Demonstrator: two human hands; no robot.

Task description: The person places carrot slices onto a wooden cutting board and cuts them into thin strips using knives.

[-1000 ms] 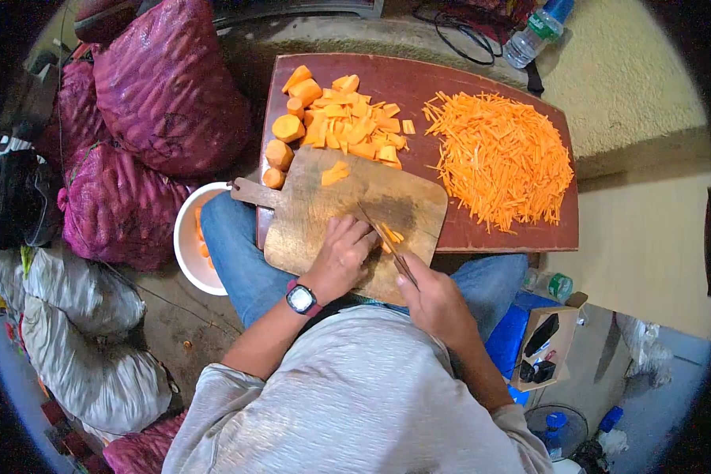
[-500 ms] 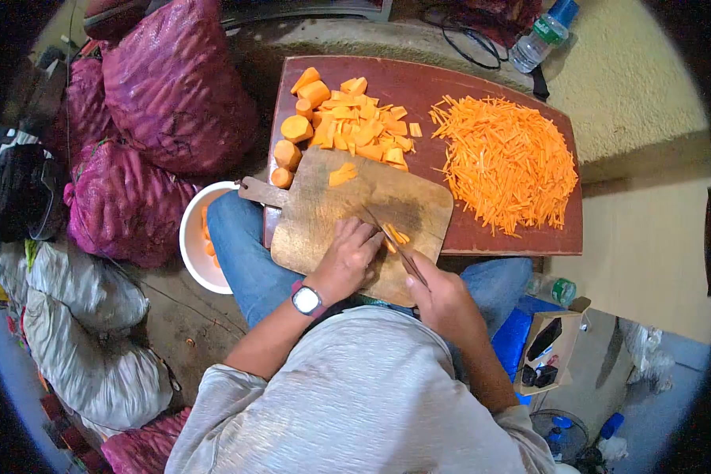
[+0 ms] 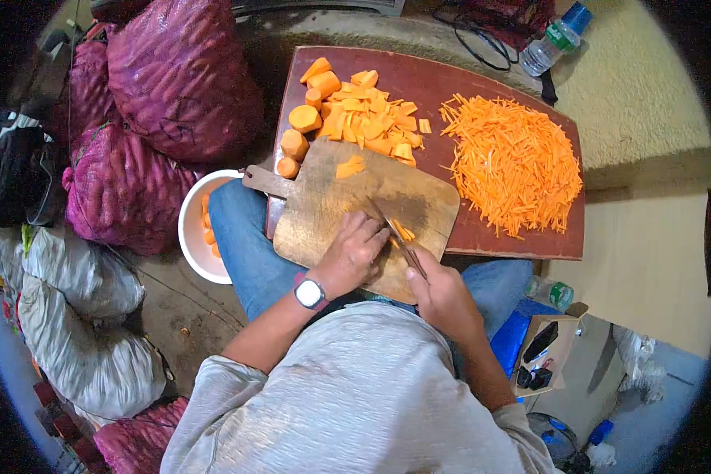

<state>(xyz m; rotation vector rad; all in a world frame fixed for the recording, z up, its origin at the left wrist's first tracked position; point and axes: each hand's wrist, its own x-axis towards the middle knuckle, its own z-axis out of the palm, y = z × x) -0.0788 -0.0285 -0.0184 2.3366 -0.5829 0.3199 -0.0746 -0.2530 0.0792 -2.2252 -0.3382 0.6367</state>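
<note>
To keep cuts even & safe, the L hand [image 3: 354, 251] fingertips are best curled clear of the knife [image 3: 411, 259], w/ short, controlled strokes. Carrot strips [image 3: 404, 231] lie just beside the blade, btwn the board's centre & R edge. The board [image 3: 312, 229] juts past the tabletop's near edge [image 3: 498, 251], so light pressure there seems wise. R hand [image 3: 448, 299] grasps the knife handle, forearm angled inward; L hand is palm-down, fingers bent; can't tell if it grips a pc.

We count one left hand [image 3: 354, 254] and one right hand [image 3: 444, 294]; one knife [image 3: 396, 237]; one cutting board [image 3: 316, 205]; one table [image 3: 442, 79]; one white bowl [image 3: 188, 229]; one watch [image 3: 309, 294]; one heap of carrot shreds [image 3: 517, 170]; two green-labelled bottles [image 3: 557, 41].
</note>
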